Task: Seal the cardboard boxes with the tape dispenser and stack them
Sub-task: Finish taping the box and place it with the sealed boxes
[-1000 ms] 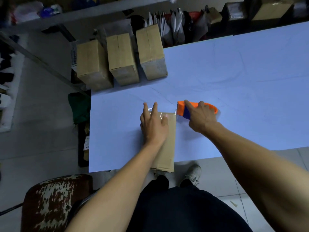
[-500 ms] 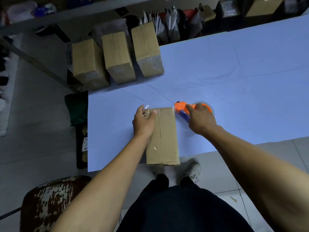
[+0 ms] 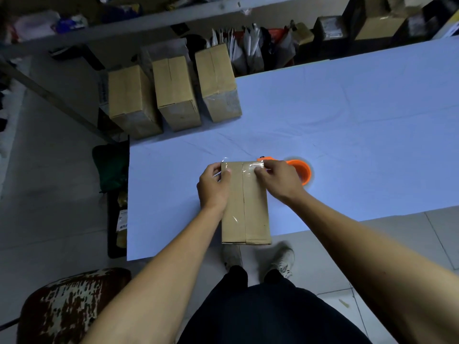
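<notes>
Table (image 3: 347, 125): covered in pale blue sheet, carrying all task items. At its far left corner stand three boxes (image 3: 175, 93) in a row, side by side and close together, none on top of another. Glossy film shows on the end face of the rightmost; whether all three are fully sealed cannot be told from this view. No stack exists yet.

Box (image 3: 244, 202) in hand: lies flat at the near table edge, long axis running away from the person, its near end at or slightly over the edge. The centre seam is visible along the top. A strip of clear tape (image 3: 249, 167) crosses the far end, and a faint sheen of film shows lower on the left panel. Judgement: sealing of this box is well advanced, now at the smoothing-down stage; stacking remains wholly outstanding.

Dispenser (image 3: 299, 170): orange, set down on the table just beyond and to the right of the box's far right corner, partly hidden behind the right hand. Neither hand holds it.

Left hand (image 3: 213, 187): at the box's far left corner, fingers curled over the side, thumb on top, apparently pressing the tape end down.

Right hand (image 3: 275, 180): at the far right corner, fingertips bent, pinching or pressing the tape against the cardboard; which cannot be told.
</notes>
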`<action>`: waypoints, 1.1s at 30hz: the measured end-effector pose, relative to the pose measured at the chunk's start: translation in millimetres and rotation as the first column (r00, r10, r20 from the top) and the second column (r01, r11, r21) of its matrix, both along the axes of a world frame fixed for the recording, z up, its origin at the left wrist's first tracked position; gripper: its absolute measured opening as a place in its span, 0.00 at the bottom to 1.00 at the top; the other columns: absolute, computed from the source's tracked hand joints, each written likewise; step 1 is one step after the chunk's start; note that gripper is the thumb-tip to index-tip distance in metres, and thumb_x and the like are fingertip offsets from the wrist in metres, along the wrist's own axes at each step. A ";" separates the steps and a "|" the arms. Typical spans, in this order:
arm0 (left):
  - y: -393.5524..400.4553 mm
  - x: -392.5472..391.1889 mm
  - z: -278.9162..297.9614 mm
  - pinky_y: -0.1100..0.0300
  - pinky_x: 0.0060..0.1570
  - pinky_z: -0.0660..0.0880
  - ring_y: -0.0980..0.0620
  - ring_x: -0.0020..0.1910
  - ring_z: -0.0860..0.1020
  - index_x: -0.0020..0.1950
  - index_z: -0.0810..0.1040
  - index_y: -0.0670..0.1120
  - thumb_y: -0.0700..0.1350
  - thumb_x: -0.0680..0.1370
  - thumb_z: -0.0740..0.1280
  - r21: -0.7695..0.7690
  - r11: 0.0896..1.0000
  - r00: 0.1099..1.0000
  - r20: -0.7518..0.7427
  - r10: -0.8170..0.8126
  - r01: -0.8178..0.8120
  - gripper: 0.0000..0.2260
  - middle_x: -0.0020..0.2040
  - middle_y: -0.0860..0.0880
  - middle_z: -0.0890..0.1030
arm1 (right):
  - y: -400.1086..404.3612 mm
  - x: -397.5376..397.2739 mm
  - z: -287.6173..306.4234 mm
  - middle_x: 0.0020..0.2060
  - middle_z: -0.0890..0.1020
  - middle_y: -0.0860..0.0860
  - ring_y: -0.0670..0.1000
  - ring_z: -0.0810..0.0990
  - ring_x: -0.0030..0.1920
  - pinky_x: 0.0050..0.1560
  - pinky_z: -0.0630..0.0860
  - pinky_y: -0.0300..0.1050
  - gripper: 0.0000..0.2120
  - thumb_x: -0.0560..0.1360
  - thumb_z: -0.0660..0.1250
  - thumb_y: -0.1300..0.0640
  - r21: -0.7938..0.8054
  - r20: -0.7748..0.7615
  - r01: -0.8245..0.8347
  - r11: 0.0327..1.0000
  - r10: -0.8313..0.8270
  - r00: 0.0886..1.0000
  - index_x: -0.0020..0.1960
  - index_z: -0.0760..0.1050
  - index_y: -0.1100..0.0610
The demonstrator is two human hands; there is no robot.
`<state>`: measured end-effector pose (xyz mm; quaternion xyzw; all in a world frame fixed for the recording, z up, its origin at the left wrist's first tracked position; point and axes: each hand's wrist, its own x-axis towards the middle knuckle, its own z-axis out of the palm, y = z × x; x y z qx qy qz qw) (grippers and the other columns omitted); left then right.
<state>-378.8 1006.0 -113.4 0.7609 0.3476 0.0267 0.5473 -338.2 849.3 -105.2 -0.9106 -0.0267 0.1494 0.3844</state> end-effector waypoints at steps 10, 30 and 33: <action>1.6 6.0 -11.3 0.64 0.37 0.70 0.60 0.37 0.74 0.44 0.79 0.46 0.49 0.78 0.70 -0.070 0.988 0.990 -0.018 0.138 -0.139 0.08 0.43 0.54 0.79 | 21.0 -1.8 -9.9 0.38 0.82 0.49 0.47 0.77 0.42 0.44 0.72 0.47 0.12 0.77 0.65 0.51 0.248 -0.134 0.262 0.933 -0.235 0.963 0.43 0.82 0.56; 10.9 42.8 41.5 0.62 0.48 0.78 0.52 0.46 0.82 0.43 0.83 0.51 0.42 0.76 0.73 -0.171 0.949 0.875 0.372 0.311 -0.265 0.04 0.49 0.46 0.85 | 42.6 32.0 38.1 0.44 0.86 0.43 0.40 0.84 0.50 0.53 0.77 0.36 0.05 0.75 0.72 0.63 0.676 -0.048 0.340 0.653 -0.422 0.905 0.48 0.85 0.55; 9.2 42.0 42.7 0.59 0.47 0.78 0.51 0.45 0.81 0.38 0.82 0.54 0.42 0.75 0.74 -0.172 0.941 0.868 0.365 0.335 -0.291 0.08 0.47 0.46 0.84 | 43.4 31.4 38.5 0.43 0.86 0.44 0.43 0.84 0.50 0.54 0.78 0.40 0.03 0.75 0.72 0.61 0.666 -0.066 0.366 0.650 -0.438 0.897 0.46 0.86 0.57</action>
